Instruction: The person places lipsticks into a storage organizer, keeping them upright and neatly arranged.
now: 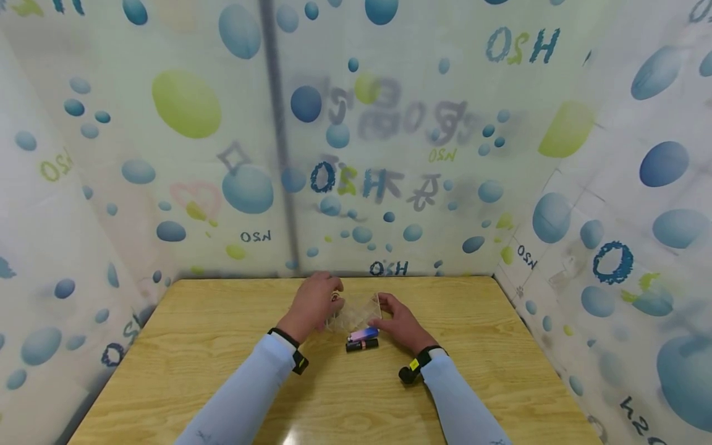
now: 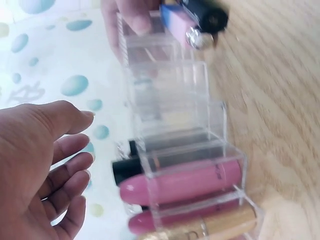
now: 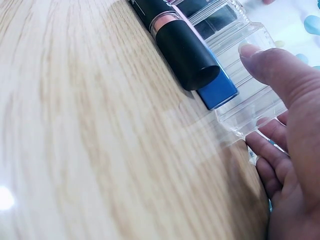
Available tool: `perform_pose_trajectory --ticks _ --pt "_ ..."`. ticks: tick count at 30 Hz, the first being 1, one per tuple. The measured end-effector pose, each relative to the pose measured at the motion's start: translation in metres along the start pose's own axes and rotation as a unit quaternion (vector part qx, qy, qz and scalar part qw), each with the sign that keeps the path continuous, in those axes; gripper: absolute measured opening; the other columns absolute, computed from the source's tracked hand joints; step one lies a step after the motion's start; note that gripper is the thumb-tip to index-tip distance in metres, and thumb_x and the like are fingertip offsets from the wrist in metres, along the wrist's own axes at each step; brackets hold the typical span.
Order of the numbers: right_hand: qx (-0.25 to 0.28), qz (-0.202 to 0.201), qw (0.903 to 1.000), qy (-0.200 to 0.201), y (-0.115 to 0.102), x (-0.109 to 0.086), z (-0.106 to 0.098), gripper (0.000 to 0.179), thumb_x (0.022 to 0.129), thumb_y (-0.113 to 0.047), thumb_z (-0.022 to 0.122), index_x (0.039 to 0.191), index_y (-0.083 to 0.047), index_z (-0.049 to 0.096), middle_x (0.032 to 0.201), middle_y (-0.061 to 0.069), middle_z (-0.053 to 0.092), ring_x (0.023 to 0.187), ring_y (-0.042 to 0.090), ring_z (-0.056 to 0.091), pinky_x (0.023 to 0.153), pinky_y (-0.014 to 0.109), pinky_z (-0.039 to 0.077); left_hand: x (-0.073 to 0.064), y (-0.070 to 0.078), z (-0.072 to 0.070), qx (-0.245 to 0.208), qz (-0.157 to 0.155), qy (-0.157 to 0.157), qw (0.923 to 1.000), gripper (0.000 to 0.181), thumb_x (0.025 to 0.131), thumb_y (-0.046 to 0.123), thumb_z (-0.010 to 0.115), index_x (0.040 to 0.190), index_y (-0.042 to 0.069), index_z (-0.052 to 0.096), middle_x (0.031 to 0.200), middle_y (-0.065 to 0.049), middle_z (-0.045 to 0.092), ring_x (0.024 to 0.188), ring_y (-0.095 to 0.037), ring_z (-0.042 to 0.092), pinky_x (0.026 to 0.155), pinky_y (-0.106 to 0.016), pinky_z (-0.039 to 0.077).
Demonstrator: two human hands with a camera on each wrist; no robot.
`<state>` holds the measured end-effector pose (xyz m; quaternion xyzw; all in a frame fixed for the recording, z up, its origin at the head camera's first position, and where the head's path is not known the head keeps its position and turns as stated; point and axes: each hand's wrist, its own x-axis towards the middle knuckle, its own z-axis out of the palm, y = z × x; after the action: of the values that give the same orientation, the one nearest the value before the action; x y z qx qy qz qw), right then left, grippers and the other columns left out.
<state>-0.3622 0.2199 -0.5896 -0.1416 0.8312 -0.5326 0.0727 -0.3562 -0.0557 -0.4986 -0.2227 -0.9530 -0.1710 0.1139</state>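
A clear stepped lipstick organizer (image 1: 351, 314) stands near the table's far edge. My right hand (image 1: 402, 321) grips its right end, the thumb (image 3: 260, 60) over the front and the fingers behind. At the organizer's left end, my left hand (image 1: 313, 304) has loosely bent fingers with nothing between them, a little apart from the plastic in the left wrist view. Pink lipstick tubes (image 2: 187, 182), a gold tube (image 2: 215, 226) and dark tubes fill slots at that end. Against the organizer's front lie a blue-and-pink tube (image 1: 363, 335) and a black lipstick (image 1: 361, 345) with a peach band.
The wood-grain table (image 1: 222, 371) reaches toward me on both sides of the arms. A patterned curtain (image 1: 345, 142) with blue and green dots hangs right behind its far edge, and more of it closes in the left and right sides.
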Motion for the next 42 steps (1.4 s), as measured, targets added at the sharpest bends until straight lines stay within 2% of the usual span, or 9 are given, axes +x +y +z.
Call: perform_pose_trajectory --ticks 3,6,13,17,20,27,34,42 --pt "0.001 -0.005 1.0000 0.001 -0.001 -0.001 0.000 0.081 0.100 -0.042 0.085 0.165 -0.013 0.046 0.161 0.012 0.057 0.151 0.036 0.051 0.126 0.062 0.035 -0.006 0.011 -0.003 -0.005 0.019 0.002 0.9998 0.017 0.100 0.024 0.083 0.112 0.013 0.079 0.108 -0.002 0.069 0.100 -0.021 0.066 0.089 -0.043 0.059" --pt "0.000 -0.007 1.0000 0.004 -0.002 0.000 0.001 0.082 0.100 -0.041 0.085 0.165 -0.013 0.046 0.162 0.013 0.057 0.151 0.036 0.051 0.126 0.062 0.035 -0.014 0.023 -0.001 0.003 0.028 -0.018 0.9995 0.014 0.101 0.026 0.082 0.109 0.015 0.079 0.100 0.002 0.068 0.089 -0.016 0.066 0.078 -0.038 0.059" --pt "-0.001 -0.005 1.0000 0.006 0.000 0.000 0.001 0.081 0.100 -0.039 0.085 0.166 -0.013 0.045 0.162 0.013 0.057 0.153 0.037 0.050 0.126 0.061 0.035 -0.032 0.041 0.023 0.046 0.055 -0.074 0.9947 0.016 0.100 0.032 0.085 0.107 0.018 0.081 0.092 0.006 0.074 0.078 -0.011 0.067 0.064 -0.034 0.057" --pt "-0.005 -0.006 1.0000 0.004 0.001 0.000 0.001 0.084 0.099 -0.041 0.085 0.166 -0.012 0.045 0.163 0.014 0.056 0.153 0.038 0.049 0.126 0.062 0.035 -0.036 0.044 0.035 0.075 0.050 -0.093 0.9916 0.018 0.100 0.036 0.084 0.106 0.019 0.080 0.084 0.006 0.070 0.070 -0.011 0.060 0.057 -0.033 0.050" --pt "-0.008 -0.010 0.9999 0.001 0.002 -0.002 0.001 0.084 0.099 -0.041 0.086 0.166 -0.011 0.045 0.164 0.014 0.055 0.153 0.038 0.049 0.126 0.061 0.035 -0.037 0.046 0.041 0.092 0.048 -0.095 0.9900 0.015 0.099 0.034 0.084 0.100 0.020 0.078 0.079 0.006 0.065 0.065 -0.011 0.054 0.056 -0.033 0.047" --pt "-0.010 -0.027 0.9996 0.000 0.001 -0.001 0.000 0.081 0.100 -0.038 0.085 0.165 -0.010 0.046 0.162 0.014 0.056 0.152 0.038 0.051 0.125 0.062 0.036 -0.039 0.052 0.043 0.113 0.059 -0.065 0.9897 0.017 0.098 0.029 0.086 0.088 0.020 0.075 0.074 0.006 0.066 0.062 -0.011 0.056 0.056 -0.036 0.049" --pt "-0.008 -0.027 0.9996 0.000 0.000 -0.001 0.001 0.080 0.101 -0.035 0.084 0.166 -0.010 0.045 0.162 0.015 0.056 0.152 0.038 0.050 0.126 0.061 0.035 -0.039 0.053 0.048 0.120 0.059 -0.067 0.9888 0.023 0.100 0.040 0.083 0.090 0.022 0.074 0.074 0.007 0.066 0.063 -0.010 0.058 0.055 -0.035 0.049" --pt "-0.004 -0.022 0.9997 0.006 -0.002 -0.001 0.000 0.080 0.100 -0.035 0.085 0.165 -0.008 0.045 0.162 0.016 0.056 0.152 0.038 0.051 0.126 0.062 0.035 -0.040 0.050 0.053 0.091 0.051 -0.085 0.9909 0.013 0.100 0.027 0.084 0.096 0.019 0.074 0.081 0.005 0.067 0.067 -0.012 0.059 0.058 -0.035 0.050"
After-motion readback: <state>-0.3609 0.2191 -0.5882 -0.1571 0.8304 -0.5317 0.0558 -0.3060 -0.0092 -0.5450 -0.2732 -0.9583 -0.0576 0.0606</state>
